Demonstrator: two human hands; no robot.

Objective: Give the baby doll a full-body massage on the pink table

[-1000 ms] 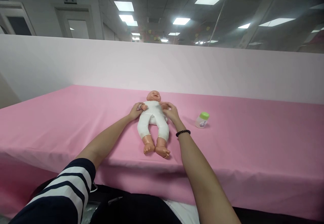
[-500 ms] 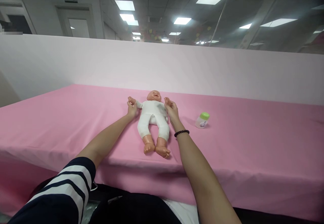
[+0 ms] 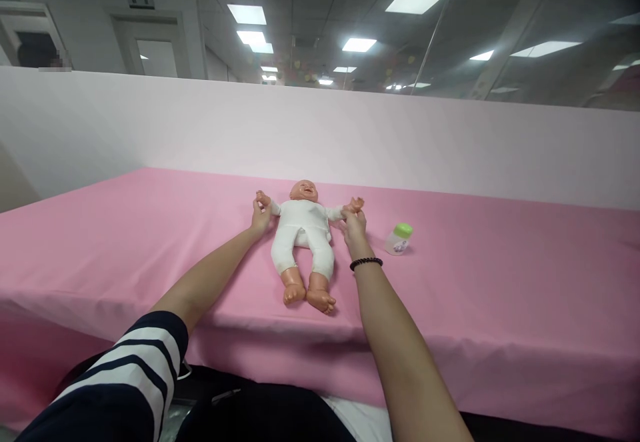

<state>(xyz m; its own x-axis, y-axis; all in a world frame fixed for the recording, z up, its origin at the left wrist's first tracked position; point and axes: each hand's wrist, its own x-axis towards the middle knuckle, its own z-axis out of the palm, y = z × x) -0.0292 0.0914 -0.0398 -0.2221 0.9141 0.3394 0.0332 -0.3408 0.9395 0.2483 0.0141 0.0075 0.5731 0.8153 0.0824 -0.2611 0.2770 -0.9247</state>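
Note:
A baby doll (image 3: 301,222) with a white cloth body lies on its back on the pink cover (image 3: 165,229), head away from me and feet toward me. My left hand (image 3: 261,219) is closed around the doll's arm on the left, close to its small hand. On the other side, my right hand (image 3: 355,227) grips the doll's other arm near the wrist, and that arm is stretched out sideways. The doll's hands stick out beyond my fingers. Part of each doll forearm is hidden by my grip.
A small clear bottle with a green cap (image 3: 399,239) stands to the right of my right hand. Behind the pink surface runs a low white partition (image 3: 320,135). The front edge of the cover drops down near my lap.
My right hand has moved outward to the right, taking the doll's arm from bent near its side to stretched out. My left hand has stayed nearly in place.

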